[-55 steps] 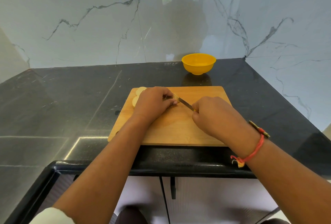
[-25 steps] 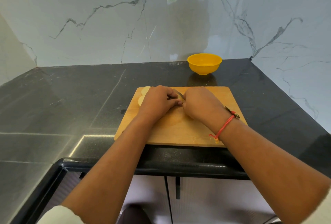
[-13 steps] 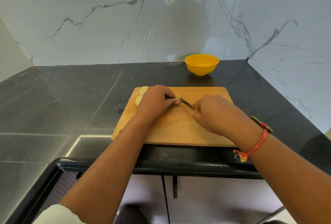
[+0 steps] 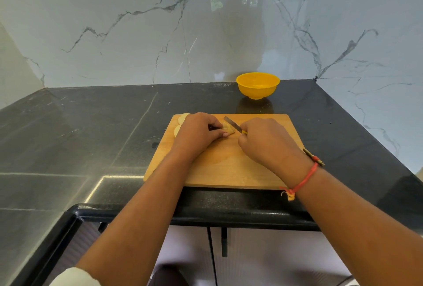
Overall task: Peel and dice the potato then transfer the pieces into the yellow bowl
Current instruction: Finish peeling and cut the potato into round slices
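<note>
1. Right hand (image 4: 265,141) has pulled back to the right since a second ago, when it was jammed up against the left, and the knife (image 4: 233,124) blade is out in the open again, tip angled to the far left
2. Far left of the cutting board (image 4: 229,171), two pale round slices (image 4: 183,117) lie just behind the left wrist, set aside
3. Left hand (image 4: 198,133) is curled knuckles-up, fingertips pinning the potato piece (image 4: 229,129) down on the board
4. That potato piece sits between the two hands at the board's far middle, pale flesh showing, and the blade rests right on top of it
5. Right hand is wrapped round the knife's handle, only a sliver of yellow handle peeking out; a red thread bracelet (image 4: 304,179) sits at the wrist
6. Off to the far right, the yellow bowl (image 4: 258,85) waits on the dark counter (image 4: 91,137), well apart from the board, with no pieces visible inside
7. By my read, peeling looks done and slicing is under way, but dicing is only starting: the slices still need cutting down, and the whole transfer to the bowl is left
</note>
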`<state>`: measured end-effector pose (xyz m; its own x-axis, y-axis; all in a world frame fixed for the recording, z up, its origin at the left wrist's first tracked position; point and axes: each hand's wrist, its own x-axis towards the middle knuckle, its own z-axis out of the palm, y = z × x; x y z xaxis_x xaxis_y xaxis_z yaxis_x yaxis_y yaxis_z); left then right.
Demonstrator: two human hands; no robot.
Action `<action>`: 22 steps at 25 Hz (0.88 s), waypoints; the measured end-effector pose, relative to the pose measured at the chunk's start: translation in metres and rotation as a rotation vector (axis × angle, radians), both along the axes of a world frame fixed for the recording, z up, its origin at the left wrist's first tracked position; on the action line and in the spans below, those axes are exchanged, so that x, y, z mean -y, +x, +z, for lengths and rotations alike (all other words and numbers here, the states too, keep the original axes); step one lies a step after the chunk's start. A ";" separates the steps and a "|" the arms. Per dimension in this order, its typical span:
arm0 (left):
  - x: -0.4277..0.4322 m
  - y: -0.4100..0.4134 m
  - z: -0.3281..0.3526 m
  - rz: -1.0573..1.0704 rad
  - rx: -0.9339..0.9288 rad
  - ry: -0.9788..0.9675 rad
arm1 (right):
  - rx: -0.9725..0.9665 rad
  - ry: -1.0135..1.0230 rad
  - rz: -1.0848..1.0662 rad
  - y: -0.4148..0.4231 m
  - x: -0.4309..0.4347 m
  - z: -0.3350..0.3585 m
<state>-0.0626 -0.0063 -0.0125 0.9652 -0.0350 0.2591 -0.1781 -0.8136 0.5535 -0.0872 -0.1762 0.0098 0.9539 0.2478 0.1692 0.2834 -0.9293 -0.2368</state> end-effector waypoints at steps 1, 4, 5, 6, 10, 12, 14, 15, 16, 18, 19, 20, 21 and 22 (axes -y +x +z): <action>0.000 -0.001 0.000 -0.001 0.005 -0.001 | -0.003 0.004 -0.002 0.005 -0.004 -0.002; 0.000 -0.002 0.000 -0.003 0.030 -0.008 | 0.007 -0.001 0.005 0.016 -0.010 -0.001; 0.000 -0.001 -0.001 -0.003 0.032 -0.008 | 0.007 -0.007 0.009 0.018 -0.011 0.001; -0.001 -0.001 -0.002 -0.004 0.032 -0.006 | 0.005 -0.008 0.010 0.019 -0.012 0.002; -0.002 0.002 -0.003 -0.005 0.038 -0.002 | -0.036 0.000 0.004 0.024 -0.016 0.001; -0.002 0.003 -0.003 -0.007 0.035 0.003 | -0.065 0.005 -0.006 0.026 -0.018 -0.001; -0.002 0.004 -0.004 -0.010 0.032 0.010 | -0.073 0.001 -0.005 0.026 -0.021 -0.001; -0.003 0.005 -0.004 -0.014 0.032 0.012 | -0.075 -0.005 -0.002 0.025 -0.023 0.000; -0.003 0.005 -0.004 -0.018 0.033 0.013 | -0.075 -0.011 -0.001 0.025 -0.025 0.002; -0.004 0.005 -0.003 -0.023 0.039 0.012 | -0.073 -0.016 -0.013 0.026 -0.030 0.006; -0.004 0.004 -0.002 -0.022 0.040 0.011 | -0.074 -0.025 -0.019 0.027 -0.032 0.008; -0.004 0.004 -0.002 -0.019 0.039 0.010 | -0.072 -0.045 -0.022 0.027 -0.034 0.008; -0.004 0.004 -0.002 -0.015 0.037 0.008 | -0.067 -0.070 -0.020 0.026 -0.035 0.008; -0.003 0.004 -0.001 -0.012 0.036 0.007 | -0.063 -0.093 -0.014 0.025 -0.035 0.007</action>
